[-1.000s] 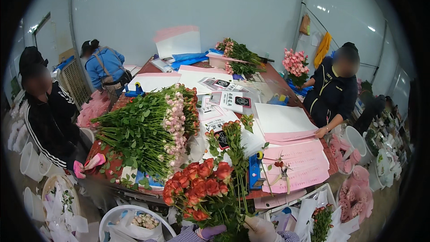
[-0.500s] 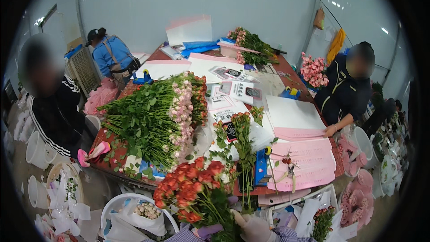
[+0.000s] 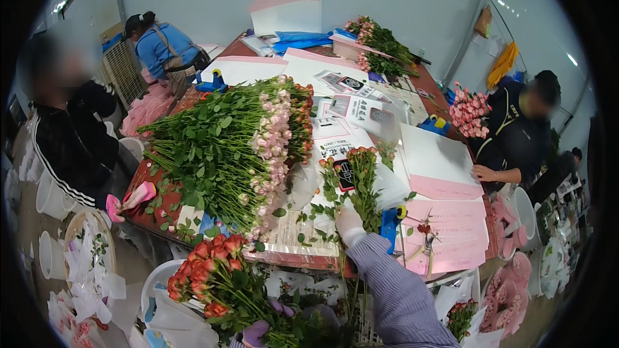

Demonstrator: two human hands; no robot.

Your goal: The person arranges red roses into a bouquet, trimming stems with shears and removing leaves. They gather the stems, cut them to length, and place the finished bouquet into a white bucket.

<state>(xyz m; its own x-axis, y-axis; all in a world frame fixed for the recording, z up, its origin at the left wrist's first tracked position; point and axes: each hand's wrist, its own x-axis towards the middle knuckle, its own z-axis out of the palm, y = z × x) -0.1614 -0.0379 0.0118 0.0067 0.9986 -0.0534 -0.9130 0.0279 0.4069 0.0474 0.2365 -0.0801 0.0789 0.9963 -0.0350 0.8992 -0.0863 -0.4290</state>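
Note:
At the near edge, my left hand (image 3: 256, 333) in a purple glove is closed around a bunch of red-orange roses (image 3: 209, 270), their heads leaning left; leaves cover part of the hand. My right hand (image 3: 350, 224), white-gloved with a striped purple sleeve, reaches over the table to orange budded roses (image 3: 362, 180). Its fingers look closed on their stems, though leaves hide the tips. Beside that hand stands a blue tape dispenser (image 3: 390, 229). Left of it lies a big pile of pale pink roses (image 3: 271, 142) with long green stems.
Pink-edged paper sheets (image 3: 445, 235) and printed clear sleeves (image 3: 364, 113) spread over the red table (image 3: 284, 259). A white tub (image 3: 161, 277) stands at the near left. One person (image 3: 77, 142) stands left, another (image 3: 516, 122) right holding pink roses, and a third (image 3: 164, 51) bends at the back.
My right hand has left the red-orange bunch and moved forward to the orange roses on the table. My left hand and its bunch have shifted left and lower. The view has turned slightly.

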